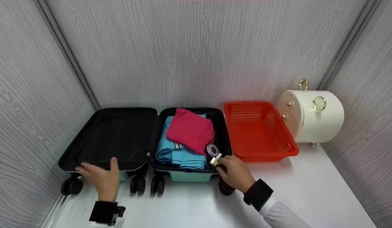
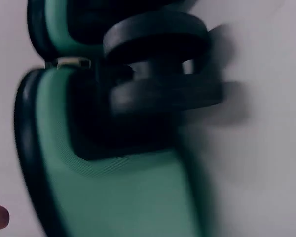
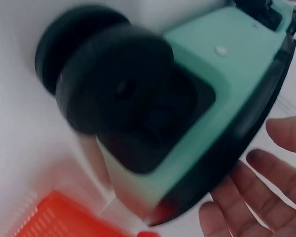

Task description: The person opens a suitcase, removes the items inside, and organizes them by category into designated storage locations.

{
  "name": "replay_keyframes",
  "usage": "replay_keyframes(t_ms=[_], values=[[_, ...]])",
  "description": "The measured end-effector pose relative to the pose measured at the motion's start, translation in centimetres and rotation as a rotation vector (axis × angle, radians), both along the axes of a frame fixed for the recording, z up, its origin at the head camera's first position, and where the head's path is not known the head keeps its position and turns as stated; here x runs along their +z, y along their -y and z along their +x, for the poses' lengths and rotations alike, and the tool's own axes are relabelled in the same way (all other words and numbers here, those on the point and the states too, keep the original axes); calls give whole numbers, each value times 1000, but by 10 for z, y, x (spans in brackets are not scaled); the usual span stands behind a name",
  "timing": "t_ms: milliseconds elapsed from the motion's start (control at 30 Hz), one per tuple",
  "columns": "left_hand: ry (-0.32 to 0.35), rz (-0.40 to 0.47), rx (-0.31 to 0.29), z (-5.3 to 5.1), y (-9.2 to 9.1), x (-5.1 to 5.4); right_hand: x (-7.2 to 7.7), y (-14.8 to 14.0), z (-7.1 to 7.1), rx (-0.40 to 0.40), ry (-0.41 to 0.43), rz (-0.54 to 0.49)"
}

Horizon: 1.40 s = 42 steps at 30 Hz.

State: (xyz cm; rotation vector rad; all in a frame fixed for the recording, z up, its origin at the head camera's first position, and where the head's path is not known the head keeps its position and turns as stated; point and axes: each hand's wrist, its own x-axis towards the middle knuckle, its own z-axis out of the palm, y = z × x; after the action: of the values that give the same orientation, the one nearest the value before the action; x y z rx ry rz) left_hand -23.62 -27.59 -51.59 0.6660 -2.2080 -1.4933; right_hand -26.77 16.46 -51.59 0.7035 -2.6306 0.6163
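Observation:
An open suitcase with a mint-green shell lies flat; its right half (image 1: 227, 142) holds blue folded clothing (image 1: 188, 158), a pink folded garment (image 1: 191, 129), a round ring-shaped item (image 1: 212, 150) and a small yellowish bottle with a white cap (image 1: 214, 161). At the near right corner, my right hand (image 1: 236, 172) has its fingertips beside the bottle. The right wrist view shows its thumb and fingers (image 3: 266, 190) apart, with nothing visible between them. My left hand (image 1: 102, 179) is spread at the near edge of the black-lined left half (image 1: 116, 136).
A red plastic basket (image 1: 251, 136) stands right of the suitcase. Beyond it, a cream rounded case (image 1: 322, 117) with gold fittings sits by the right wall. Black suitcase wheels (image 1: 138, 184) stick out toward me over the white table (image 1: 170, 209). Wood-grain panels enclose the back and sides.

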Motion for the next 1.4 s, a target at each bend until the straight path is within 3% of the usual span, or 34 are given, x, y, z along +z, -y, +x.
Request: replay_keyframes(t_ms=[100, 233, 333, 433, 533, 667, 800, 933, 1233, 1400], values=[[-43, -279, -141, -5, -28, 18, 5, -9, -10, -64, -16, -33], [-90, -492, -388, -14, -68, 28, 8, -24, -26, -148, -27, -66], [-169, -612, -525, -22, -97, 23, 7, -36, -36, -184, 35, -62], [-211, -692, -659, -29, -125, 12, 3, -46, -44, -206, 166, -14], [-173, -715, -788, -33, -145, 1, -3, -52, -46, -202, 228, 34], [-104, -803, -905, -35, -160, -9, -10, -57, -40, -179, 173, 68], [-100, -947, -945, -37, -165, -11, -9, -60, -29, -163, 142, 85], [-108, -1020, -967, -37, -167, -12, -5, -63, -14, -136, 166, 112], [-152, -1046, -928, -32, -170, -17, 7, -69, 24, -101, 298, 140], [-172, -1051, -897, -32, -171, -19, 13, -73, 47, -69, 317, 157]])
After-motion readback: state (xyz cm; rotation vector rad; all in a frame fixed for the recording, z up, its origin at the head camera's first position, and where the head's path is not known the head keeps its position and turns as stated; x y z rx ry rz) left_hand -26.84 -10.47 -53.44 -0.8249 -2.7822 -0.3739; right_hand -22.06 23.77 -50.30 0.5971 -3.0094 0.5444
